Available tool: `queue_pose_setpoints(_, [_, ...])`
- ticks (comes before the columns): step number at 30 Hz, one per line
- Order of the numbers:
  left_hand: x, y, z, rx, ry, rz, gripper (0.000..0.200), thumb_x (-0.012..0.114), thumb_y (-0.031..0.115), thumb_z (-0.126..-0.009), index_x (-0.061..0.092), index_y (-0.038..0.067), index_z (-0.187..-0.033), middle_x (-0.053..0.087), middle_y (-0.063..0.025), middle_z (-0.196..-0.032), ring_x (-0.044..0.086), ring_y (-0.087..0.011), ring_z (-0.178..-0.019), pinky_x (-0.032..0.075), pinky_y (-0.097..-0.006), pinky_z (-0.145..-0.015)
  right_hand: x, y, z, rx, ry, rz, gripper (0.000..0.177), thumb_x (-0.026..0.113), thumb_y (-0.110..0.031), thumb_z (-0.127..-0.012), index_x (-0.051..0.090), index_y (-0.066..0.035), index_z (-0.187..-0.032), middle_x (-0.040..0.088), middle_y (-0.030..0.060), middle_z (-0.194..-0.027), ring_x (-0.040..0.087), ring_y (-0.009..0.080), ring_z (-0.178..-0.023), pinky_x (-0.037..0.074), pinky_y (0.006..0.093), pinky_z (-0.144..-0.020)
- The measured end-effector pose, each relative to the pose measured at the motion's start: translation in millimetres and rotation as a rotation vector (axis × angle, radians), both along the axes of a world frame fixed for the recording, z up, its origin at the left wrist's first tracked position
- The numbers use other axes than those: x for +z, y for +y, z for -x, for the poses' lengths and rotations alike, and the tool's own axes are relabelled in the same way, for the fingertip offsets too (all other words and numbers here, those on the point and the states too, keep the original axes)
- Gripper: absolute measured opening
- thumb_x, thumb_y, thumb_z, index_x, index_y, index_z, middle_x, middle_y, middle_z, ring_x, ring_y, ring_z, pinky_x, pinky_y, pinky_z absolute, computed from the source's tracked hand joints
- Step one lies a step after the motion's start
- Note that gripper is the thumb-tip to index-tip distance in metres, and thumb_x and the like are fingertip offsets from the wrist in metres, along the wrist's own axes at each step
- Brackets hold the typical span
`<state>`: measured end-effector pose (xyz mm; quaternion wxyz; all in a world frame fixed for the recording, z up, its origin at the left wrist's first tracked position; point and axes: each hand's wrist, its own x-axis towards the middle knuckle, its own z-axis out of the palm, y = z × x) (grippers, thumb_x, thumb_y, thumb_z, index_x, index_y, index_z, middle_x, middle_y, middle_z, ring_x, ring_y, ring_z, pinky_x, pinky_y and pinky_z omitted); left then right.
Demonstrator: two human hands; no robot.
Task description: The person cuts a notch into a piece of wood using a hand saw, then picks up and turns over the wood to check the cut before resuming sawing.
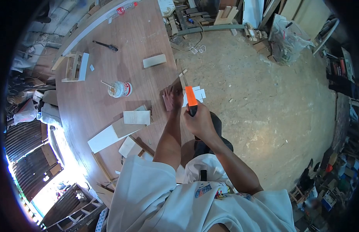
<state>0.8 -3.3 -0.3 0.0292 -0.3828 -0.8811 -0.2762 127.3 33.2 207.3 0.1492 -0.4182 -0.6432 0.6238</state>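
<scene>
My right hand is closed around the handle of a tool with an orange-and-black body. The tool points away from me, just past the table's edge; its tip is too thin to make out clearly. My left hand lies palm down at that edge with fingers spread, pressing on a flat brownish piece that is mostly covered. A narrow pale strip sticks out beyond the fingers. White flat pieces show behind the tool, partly hidden by it.
On the brown table are a white-topped block, stacked white-faced boards, an open tub with a stick, a dark slim tool, a small wooden frame and a bottle. A plastic bag stands on the floor.
</scene>
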Motion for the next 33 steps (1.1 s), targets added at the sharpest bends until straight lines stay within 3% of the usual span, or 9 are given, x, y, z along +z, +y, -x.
queue_pose_setpoints(12, [-1,2,2,0.02,-0.007,0.05,0.008,0.06,0.014,-0.076,0.058,0.006,-0.08,0.057,-0.0102,-0.083,0.054,-0.0289,-0.087,0.042,-0.0403,-0.078,3,4,2,0.01,-0.037,0.022,0.01,0.056,0.0,-0.076,0.046,-0.001,-0.08,0.046,0.0065,-0.066,0.044,0.0107,-0.062,0.04,0.029,-0.057])
queue_pose_setpoints(14, [1,2,0,0.025,-0.023,0.007,0.008,0.06,0.013,-0.076,0.058,0.006,-0.079,0.058,-0.0095,-0.083,0.054,-0.0286,-0.086,0.042,-0.0394,-0.077,4,3,-8,-0.011,0.087,-0.111,0.01,0.055,-0.001,-0.077,0.046,-0.001,-0.079,0.045,0.0053,-0.063,0.043,0.0096,-0.06,0.039,0.0292,-0.055])
queue_pose_setpoints(18, [-1,-1,1,-0.014,0.057,0.029,0.008,0.061,0.013,-0.076,0.058,0.006,-0.078,0.058,-0.0091,-0.083,0.054,-0.0283,-0.085,0.042,-0.0391,-0.077,2,9,0,-0.024,0.041,-0.022,0.009,0.055,-0.001,-0.077,0.046,-0.001,-0.078,0.044,0.0049,-0.062,0.043,0.0093,-0.06,0.039,0.0291,-0.055])
queue_pose_setpoints(20, [2,-1,1,-0.006,0.104,-0.008,0.007,0.061,0.013,-0.076,0.057,0.007,-0.077,0.058,-0.0094,-0.081,0.054,-0.0284,-0.084,0.042,-0.0394,-0.077,1,14,7,0.029,-0.083,0.001,0.009,0.055,-0.001,-0.077,0.046,-0.001,-0.079,0.045,0.0049,-0.062,0.043,0.0094,-0.059,0.039,0.0295,-0.053])
queue_pose_setpoints(24, [-1,3,1,0.024,0.093,-0.043,0.007,0.06,0.014,-0.077,0.058,0.007,-0.078,0.058,-0.01,-0.08,0.054,-0.0287,-0.084,0.042,-0.0397,-0.076,6,7,-1,-0.023,0.077,-0.128,0.009,0.055,-0.003,-0.077,0.047,0.0,-0.076,0.044,0.006,-0.056,0.043,0.0109,-0.055,0.039,0.032,-0.05])
queue_pose_setpoints(30, [7,11,0,-0.011,0.112,-0.061,0.007,0.06,0.014,-0.078,0.059,0.008,-0.079,0.058,-0.0101,-0.079,0.055,-0.0292,-0.084,0.043,-0.0399,-0.076,13,16,16,-0.01,-0.048,-0.009,0.009,0.055,-0.003,-0.075,0.048,0.0,-0.079,0.044,0.0087,-0.058,0.043,0.0135,-0.055,0.04,0.0334,-0.053])
queue_pose_setpoints(33, [4,15,1,-0.011,0.105,-0.048,0.007,0.06,0.015,-0.078,0.059,0.008,-0.08,0.058,-0.0101,-0.079,0.055,-0.0293,-0.084,0.043,-0.04,-0.076,13,3,4,-0.018,0.047,-0.082,0.008,0.053,-0.002,-0.075,0.048,0.001,-0.08,0.047,0.0101,-0.061,0.045,0.0143,-0.056,0.041,0.0337,-0.055])
